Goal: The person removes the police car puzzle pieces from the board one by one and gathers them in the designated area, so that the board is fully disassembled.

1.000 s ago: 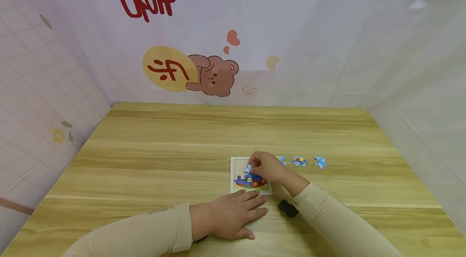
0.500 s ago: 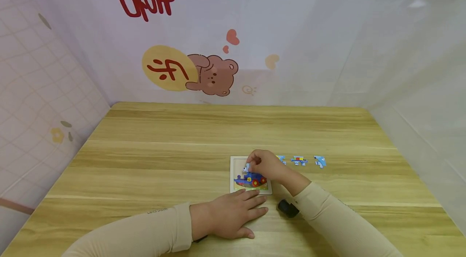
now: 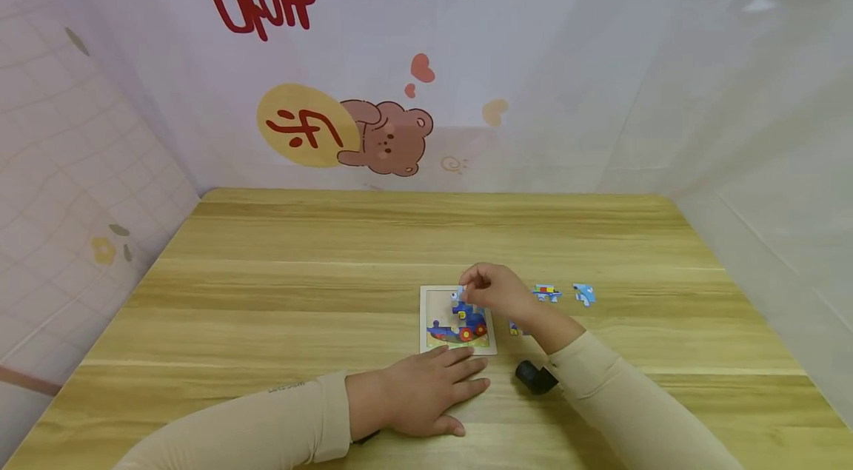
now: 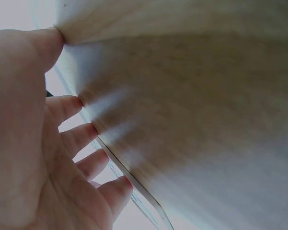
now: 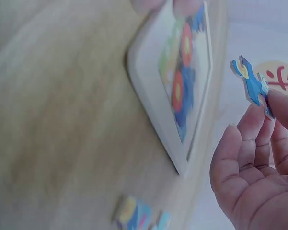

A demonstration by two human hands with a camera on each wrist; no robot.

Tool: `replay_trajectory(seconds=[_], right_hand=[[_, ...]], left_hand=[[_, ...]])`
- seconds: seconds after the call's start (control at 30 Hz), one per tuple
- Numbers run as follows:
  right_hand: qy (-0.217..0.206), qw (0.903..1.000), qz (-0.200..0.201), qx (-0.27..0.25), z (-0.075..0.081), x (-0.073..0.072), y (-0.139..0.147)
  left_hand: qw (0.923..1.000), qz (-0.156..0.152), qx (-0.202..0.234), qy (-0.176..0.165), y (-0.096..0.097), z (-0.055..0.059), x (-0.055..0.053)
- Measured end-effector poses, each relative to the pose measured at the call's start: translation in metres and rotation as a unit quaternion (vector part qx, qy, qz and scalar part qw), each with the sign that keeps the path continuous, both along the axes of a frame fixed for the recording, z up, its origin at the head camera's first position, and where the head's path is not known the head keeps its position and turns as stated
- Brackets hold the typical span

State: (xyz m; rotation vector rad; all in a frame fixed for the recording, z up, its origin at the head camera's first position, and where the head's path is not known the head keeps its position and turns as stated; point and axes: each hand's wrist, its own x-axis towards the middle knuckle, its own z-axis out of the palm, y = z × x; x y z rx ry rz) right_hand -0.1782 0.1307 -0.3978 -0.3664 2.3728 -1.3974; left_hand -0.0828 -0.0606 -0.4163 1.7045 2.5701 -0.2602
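My right hand (image 3: pixel 496 291) pinches a blue jigsaw piece (image 3: pixel 458 306) between thumb and fingertips, held up over the puzzle board. In the right wrist view this jigsaw piece (image 5: pixel 253 88) is tilted, with a yellow patch at one end. The square board (image 3: pixel 423 311) has a pale rim and carries fitted pieces (image 3: pixel 441 334) showing a dark blue hull and red wheels; its upper left part is bare backing. My left hand (image 3: pixel 423 392) lies palm down with fingers spread, fingertips right at the near rim (image 4: pixel 143 191).
Right of the board lie loose jigsaw pieces: one with red and yellow (image 3: pixel 547 293), a light blue one (image 3: pixel 583 294), and one partly hidden behind the right wrist (image 3: pixel 517 328). A black wrist device (image 3: pixel 535 378) hangs under the right forearm. White printed cloth (image 3: pixel 566 85) walls the wooden table (image 3: pixel 300 292).
My right hand has lifted the blue jigsaw piece off the fitted pieces and shifted it away from me and slightly right. The left hand has stayed in place.
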Motion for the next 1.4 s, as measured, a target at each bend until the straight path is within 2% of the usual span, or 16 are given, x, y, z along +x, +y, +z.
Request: replay_trajectory(seconds=[0.13, 0.33, 0.53, 1.13, 1.4], right_hand=[[0.002, 0.9998, -0.016, -0.006, 0.006, -0.001, 0.010], [0.008, 0.9993, -0.032, -0.020, 0.016, -0.001, 0.029], [0.001, 0.9984, -0.056, -0.009, 0.022, -0.003, 0.049], [0.001, 0.9975, -0.070, 0.010, 0.013, 0.000, 0.094], [-0.013, 0.9968, -0.077, 0.016, 0.008, 0.005, 0.106]], left_hand=[[0.9999, 0.005, 0.000, -0.016, 0.000, 0.001, 0.000], [0.9998, 0.006, 0.001, -0.021, 0.000, 0.000, 0.000], [0.9996, 0.010, -0.001, -0.027, 0.000, 0.001, 0.000], [1.0000, 0.003, 0.008, 0.000, 0.000, 0.000, 0.000], [0.9998, 0.008, 0.006, -0.018, 0.000, 0.001, 0.000]])
